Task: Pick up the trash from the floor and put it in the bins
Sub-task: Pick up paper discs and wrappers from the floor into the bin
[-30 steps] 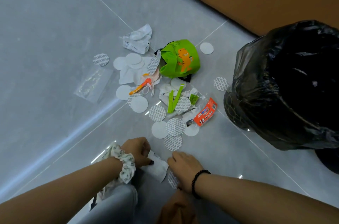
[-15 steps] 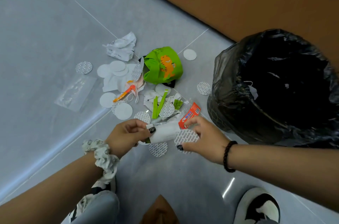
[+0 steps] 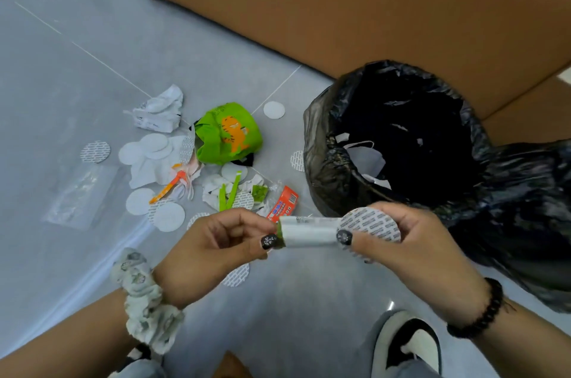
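My left hand pinches the left end of a white paper wrapper held above the floor. At the wrapper's right end my right hand pinches it together with a round printed seal disc. Both hands hover just in front of the black-bagged bin, which stands open with white scraps inside. On the floor behind lies a heap of trash: a green cartoon bag, a crumpled white paper, several white and printed discs, green strips and a red packet.
A brown cardboard wall stands behind the bin. A clear plastic sleeve lies on the grey tiles at left. One printed disc lies below my hands. My shoe shows at the bottom right.
Both hands lifted the white wrapper and a printed disc off the floor and carried them up and right, towards the bin. The view tilted up towards the bin.
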Motion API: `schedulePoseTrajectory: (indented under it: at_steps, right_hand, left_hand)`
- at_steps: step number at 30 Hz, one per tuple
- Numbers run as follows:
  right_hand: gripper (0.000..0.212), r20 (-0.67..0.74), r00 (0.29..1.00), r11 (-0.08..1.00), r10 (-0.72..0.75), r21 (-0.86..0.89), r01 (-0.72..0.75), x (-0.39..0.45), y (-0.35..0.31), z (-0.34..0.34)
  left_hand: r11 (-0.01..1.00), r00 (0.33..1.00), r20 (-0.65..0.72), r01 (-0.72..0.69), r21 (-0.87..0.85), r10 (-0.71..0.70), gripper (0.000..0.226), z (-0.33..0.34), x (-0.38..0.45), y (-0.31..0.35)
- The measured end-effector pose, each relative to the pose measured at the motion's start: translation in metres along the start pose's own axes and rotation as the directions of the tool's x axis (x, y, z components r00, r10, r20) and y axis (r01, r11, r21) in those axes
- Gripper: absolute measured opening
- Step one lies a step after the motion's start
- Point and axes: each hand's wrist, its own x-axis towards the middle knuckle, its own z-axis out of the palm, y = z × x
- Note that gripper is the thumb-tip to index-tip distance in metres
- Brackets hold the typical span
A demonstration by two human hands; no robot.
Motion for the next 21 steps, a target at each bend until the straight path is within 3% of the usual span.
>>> schedulePoseTrajectory:
  at_steps: [2,6,12,15,18,21]
  right_hand:
    - [0.016,-0.121,0.992,0.995,-0.022,0.098,0.034,0.0,-0.011,-0.02]
    - [0.009,-0.35,0.936,0.976,-0.034,0.188,0.106,0.016,-0.02,-0.054]
    - [0.01,-0.438,0.898,1.0,-0.03,-0.02,0.024,0.051,-0.001,-0.077]
    - [0.021,-0.472,0.873,0.982,-0.123,-0.184,0.039,0.061,0.005,-0.074]
    - [0.021,-0.414,0.829,0.869,-0.376,-0.468,0.16,0.06,-0.003,-0.064]
    - [0.012,-0.133,0.808,0.685,-0.574,-0.618,0.385,0.062,-0.026,-0.038]
  left_hand:
    - [1.0,0.999,-0.033,0.022,0.019,-0.022,0.058,0.002,0.002,0.001]
    - [0.988,0.975,-0.171,0.15,0.022,-0.144,0.03,-0.001,0.005,-0.011]
    - [0.961,0.927,-0.258,0.277,-0.018,-0.272,0.034,-0.012,0.005,-0.024]
    - [0.947,0.895,-0.312,0.315,-0.063,-0.318,0.023,-0.02,0.005,-0.029]
    - [0.93,0.863,-0.357,0.363,-0.053,-0.357,0.018,-0.027,0.008,-0.032]
    - [0.918,0.857,-0.362,0.397,0.005,-0.368,0.017,-0.035,0.017,-0.033]
